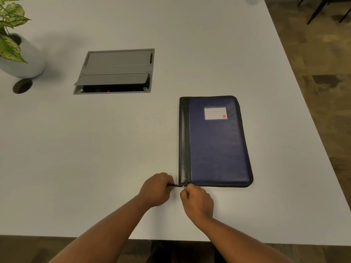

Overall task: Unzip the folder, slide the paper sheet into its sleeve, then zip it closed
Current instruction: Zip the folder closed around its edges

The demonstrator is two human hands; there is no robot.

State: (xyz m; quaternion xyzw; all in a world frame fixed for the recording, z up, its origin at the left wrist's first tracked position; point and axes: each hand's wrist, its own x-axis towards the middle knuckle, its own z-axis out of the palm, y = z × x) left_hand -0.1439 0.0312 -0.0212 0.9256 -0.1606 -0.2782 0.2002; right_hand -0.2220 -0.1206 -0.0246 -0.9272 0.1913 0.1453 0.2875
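A dark blue zip folder (218,143) with a black spine and a white label lies closed and flat on the white table (95,149), right of centre. At its near left corner, my left hand (156,188) pinches the black zipper tail strap (174,185) that sticks out leftwards. My right hand (197,201) pinches the small metal zipper pull (183,186) at that same corner. No paper sheet is in view.
A grey cable hatch (115,71) is set into the table further back, its near flap ajar. A potted plant in a white pot (24,59) stands at the far left beside a round cable hole (22,86). The table's right edge runs close past the folder.
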